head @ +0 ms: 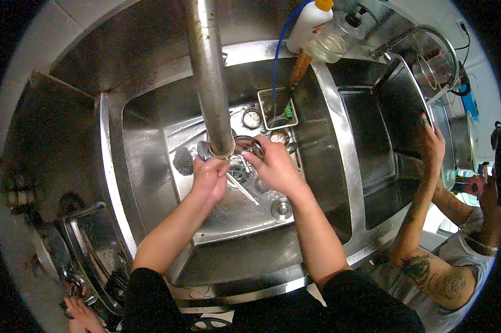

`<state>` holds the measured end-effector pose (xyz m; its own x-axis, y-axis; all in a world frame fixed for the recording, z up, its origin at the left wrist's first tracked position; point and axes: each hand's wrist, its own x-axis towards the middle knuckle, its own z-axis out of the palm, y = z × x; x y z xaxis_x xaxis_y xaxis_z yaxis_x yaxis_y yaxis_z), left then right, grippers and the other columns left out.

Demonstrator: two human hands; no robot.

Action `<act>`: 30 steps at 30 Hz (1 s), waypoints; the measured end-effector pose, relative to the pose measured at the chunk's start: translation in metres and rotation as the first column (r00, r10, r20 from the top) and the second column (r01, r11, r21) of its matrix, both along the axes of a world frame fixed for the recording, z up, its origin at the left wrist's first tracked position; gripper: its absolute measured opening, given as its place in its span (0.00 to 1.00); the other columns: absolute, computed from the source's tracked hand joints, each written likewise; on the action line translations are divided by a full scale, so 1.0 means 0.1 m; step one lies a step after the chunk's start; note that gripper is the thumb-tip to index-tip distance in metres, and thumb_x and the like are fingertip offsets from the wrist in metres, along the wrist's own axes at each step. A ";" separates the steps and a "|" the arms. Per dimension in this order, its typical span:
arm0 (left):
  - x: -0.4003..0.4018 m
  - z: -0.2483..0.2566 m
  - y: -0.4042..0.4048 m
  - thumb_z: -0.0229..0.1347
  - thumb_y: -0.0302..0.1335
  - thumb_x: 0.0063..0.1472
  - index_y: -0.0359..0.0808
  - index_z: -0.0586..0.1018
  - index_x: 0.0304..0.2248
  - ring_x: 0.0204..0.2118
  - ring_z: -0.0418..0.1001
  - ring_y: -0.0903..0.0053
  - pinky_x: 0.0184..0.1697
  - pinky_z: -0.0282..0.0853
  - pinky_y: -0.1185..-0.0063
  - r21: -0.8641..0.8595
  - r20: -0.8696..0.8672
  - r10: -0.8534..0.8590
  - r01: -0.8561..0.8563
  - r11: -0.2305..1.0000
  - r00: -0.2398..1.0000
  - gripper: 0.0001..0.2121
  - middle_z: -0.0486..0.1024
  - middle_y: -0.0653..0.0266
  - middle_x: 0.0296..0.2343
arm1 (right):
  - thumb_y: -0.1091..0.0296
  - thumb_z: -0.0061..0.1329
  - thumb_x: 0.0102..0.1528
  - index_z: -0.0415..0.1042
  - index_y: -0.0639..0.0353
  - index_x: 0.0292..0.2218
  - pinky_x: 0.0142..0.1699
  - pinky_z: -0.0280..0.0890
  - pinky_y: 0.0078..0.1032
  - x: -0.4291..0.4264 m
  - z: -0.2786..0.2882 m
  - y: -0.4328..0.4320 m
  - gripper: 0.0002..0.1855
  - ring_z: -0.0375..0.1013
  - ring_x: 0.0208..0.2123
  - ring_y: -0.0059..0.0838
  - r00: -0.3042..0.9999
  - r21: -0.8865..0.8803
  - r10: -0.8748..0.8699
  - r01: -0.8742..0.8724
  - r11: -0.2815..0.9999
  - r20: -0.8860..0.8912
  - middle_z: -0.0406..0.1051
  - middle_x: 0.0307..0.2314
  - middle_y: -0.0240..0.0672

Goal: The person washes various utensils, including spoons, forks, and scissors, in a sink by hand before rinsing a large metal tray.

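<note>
Both my hands are under the metal spout [213,83] over the sink. My right hand [277,168] grips a shiny, rounded dark item [247,144], thumb on its near side. My left hand [211,177], fingers curled, holds a glossy dark piece [202,150] beside the spout's mouth. The spout hides the middle, so I cannot tell whether these are one object. Below lies a metal tray [221,227], with a dark scouring pad [184,161], a thin metal utensil [244,189], a round metal lid [282,209] and a small round cup [252,118].
A white-rimmed container [295,112] stands in the sink's far right part. Above it are a white bottle [310,23], a pump jar [331,43] and a blue tube [278,50]. Another person's hand [434,139] touches a metal panel at right. Another hand [84,314] is near metal pans [94,245].
</note>
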<state>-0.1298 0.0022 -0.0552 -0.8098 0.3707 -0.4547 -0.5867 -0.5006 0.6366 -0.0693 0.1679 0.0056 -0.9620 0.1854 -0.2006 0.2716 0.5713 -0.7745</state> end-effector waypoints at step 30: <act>-0.11 0.30 0.06 0.55 0.20 0.56 0.33 0.75 0.43 0.22 0.64 0.91 0.18 0.55 0.88 -0.408 -0.186 -0.299 0.203 0.890 0.936 0.13 0.73 0.72 0.27 | 0.63 0.49 0.57 0.71 0.65 0.33 0.20 0.60 0.18 -0.03 0.03 -0.15 0.12 0.64 0.15 0.16 0.983 -0.364 -0.174 0.180 0.914 0.051 0.67 0.16 0.27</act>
